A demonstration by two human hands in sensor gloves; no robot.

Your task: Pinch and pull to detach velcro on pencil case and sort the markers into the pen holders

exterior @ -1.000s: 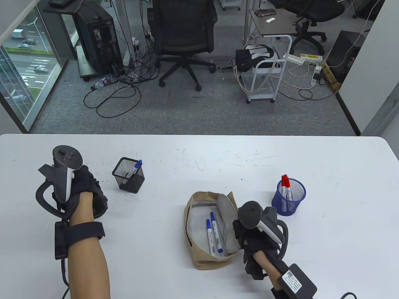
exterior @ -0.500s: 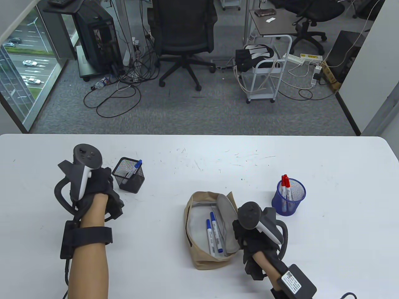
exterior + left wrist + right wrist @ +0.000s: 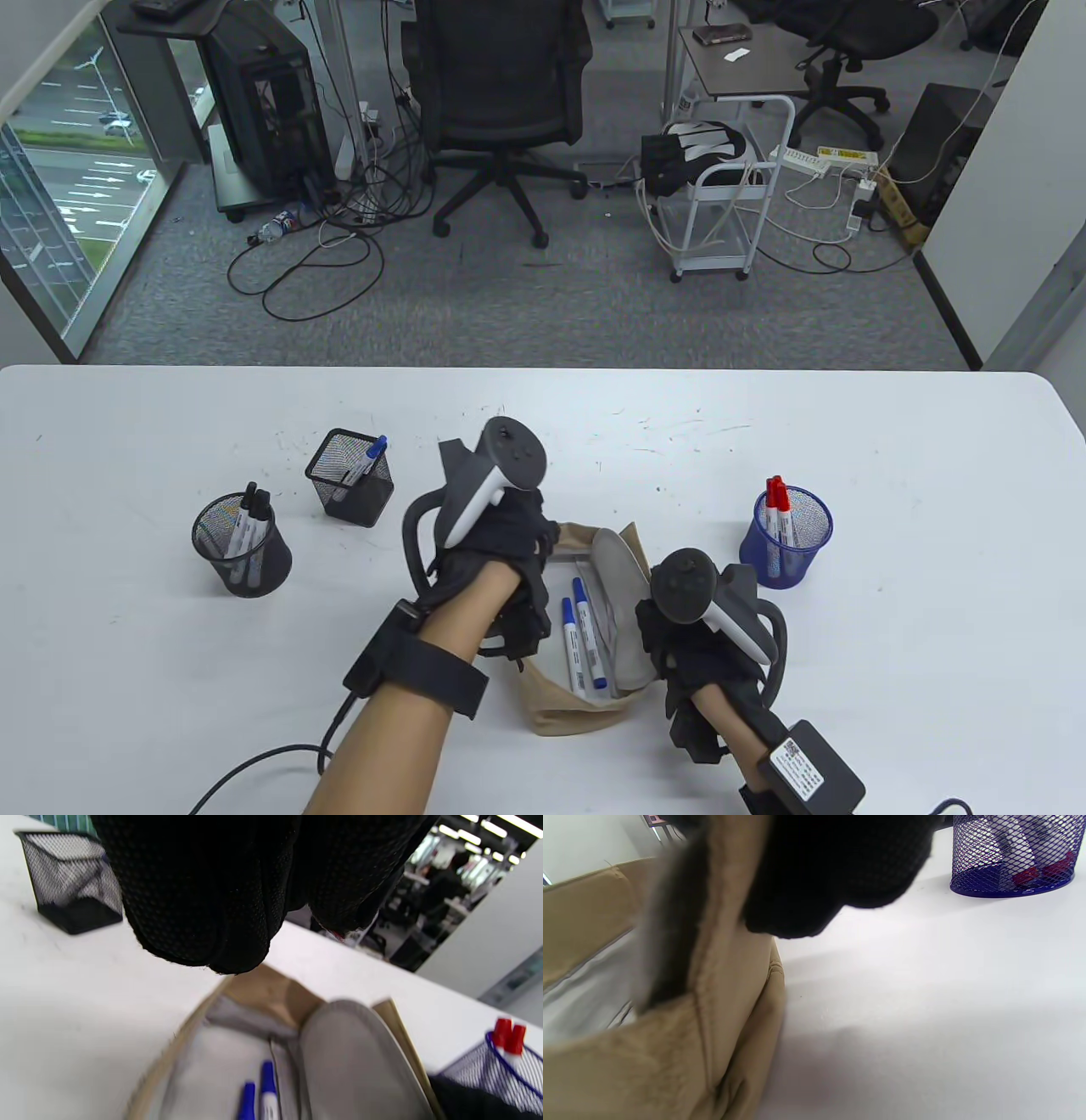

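The tan pencil case (image 3: 568, 717) lies open near the table's front, its grey flap (image 3: 619, 577) folded back. Two blue-capped markers (image 3: 579, 637) lie inside it; the left wrist view shows these markers (image 3: 263, 1090) below my fingers. My left hand (image 3: 526, 611) hovers over the case's left side with loosely curled fingers (image 3: 203, 899) and nothing in them. My right hand (image 3: 679, 654) pinches the case's right edge, and its fingers (image 3: 835, 870) press on the tan fabric (image 3: 606, 1077).
A square black mesh holder (image 3: 349, 477) with one blue marker stands at the back left. A round black mesh holder (image 3: 242, 548) with black markers stands to its left. A blue mesh holder (image 3: 792, 531) with red markers stands right of the case.
My left hand has swung right from beside the square black holder to above the open case, uncovering the round black holder. The right hand and the case have not moved.
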